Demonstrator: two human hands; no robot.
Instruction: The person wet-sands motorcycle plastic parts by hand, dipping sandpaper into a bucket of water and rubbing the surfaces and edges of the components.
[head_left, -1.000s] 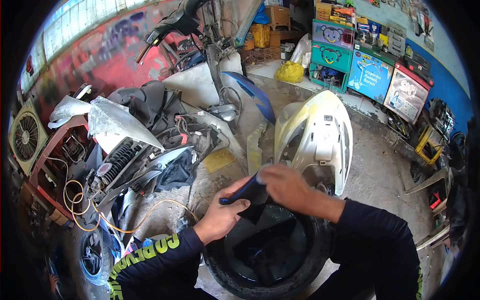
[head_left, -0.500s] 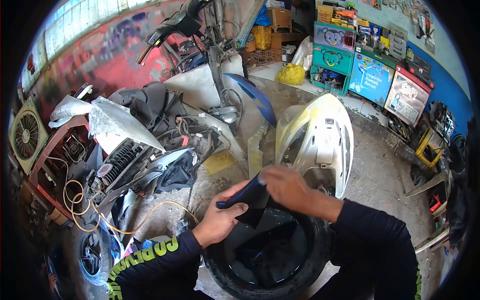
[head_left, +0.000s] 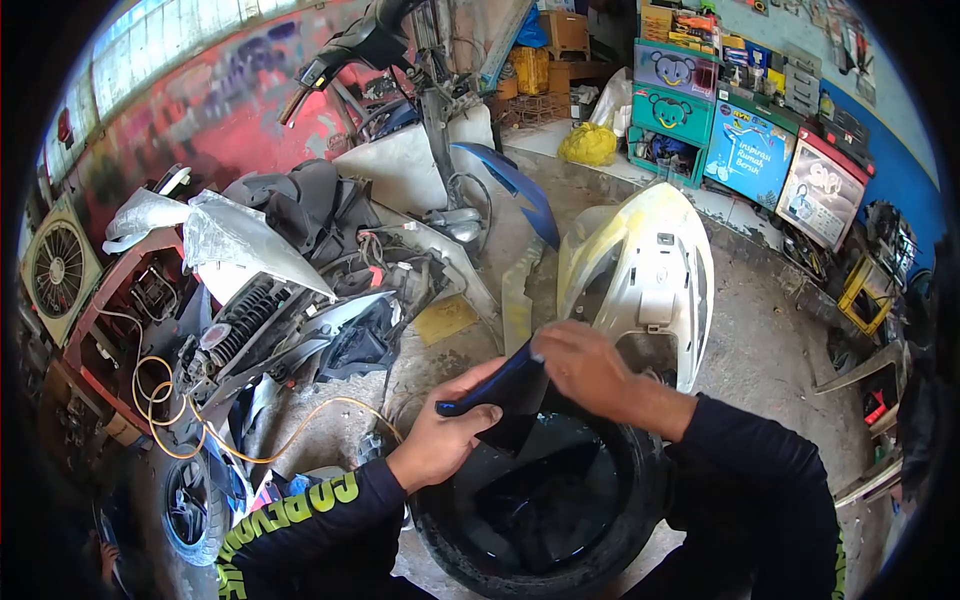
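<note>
My left hand [head_left: 445, 438] is closed on a dark, glossy body panel [head_left: 518, 402] with a blue edge, thumb on its near face and fingers behind. The panel is held tilted, its upper end to the right. At that upper end my right hand [head_left: 590, 375] has its fingers bent and pressed against the panel; a small greyish patch shows by the fingertips, too unclear to name. Below both hands stands a round black basin [head_left: 652, 500] of dark liquid, with a dark shape inside it.
A white and yellow fairing [head_left: 655, 270] stands ahead, next to a blue curved panel [head_left: 530, 205]. Motorcycle parts, a shock absorber [head_left: 240, 325] and an orange hose [head_left: 300, 437] lie to the left. Toolboxes and a green drawer unit [head_left: 668, 118] line the back right.
The view has shifted slightly, so the surroundings sit a little further right. Both hands keep their places on the panel, with the right hand's fingers barely moved.
</note>
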